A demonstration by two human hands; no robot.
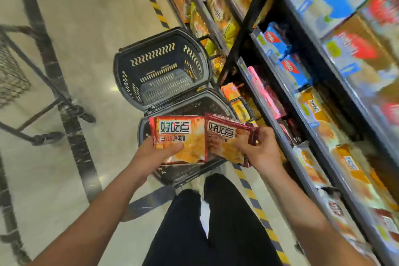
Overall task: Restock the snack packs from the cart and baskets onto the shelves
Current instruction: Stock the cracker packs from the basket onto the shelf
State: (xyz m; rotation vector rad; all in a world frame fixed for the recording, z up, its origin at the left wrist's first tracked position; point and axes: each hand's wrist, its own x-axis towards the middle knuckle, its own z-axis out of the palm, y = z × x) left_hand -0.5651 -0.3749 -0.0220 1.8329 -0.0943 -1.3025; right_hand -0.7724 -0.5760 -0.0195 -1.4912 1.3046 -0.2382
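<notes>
The left hand (159, 153) grasps one snack pack (180, 138) at its lower left corner, thumb lying across the printed face. The right hand (257, 149) grasps a second snack pack (224, 136) along its right edge, fingers curled over the crimped seam. Both packs are held side by side, edges overlapping slightly, directly above the near basket (172, 174), which stands on the floor just beside the shelves (287, 136). A far basket (162, 67) sits beyond the near basket and shows no contents. The cart (32, 67) stands well to the left of the near basket. The packs appear to be light, flexible foil wrappers around brittle biscuits; the film is likely slippery. Hold each pack by a sealed edge or corner, without squeezing the centre.
</notes>
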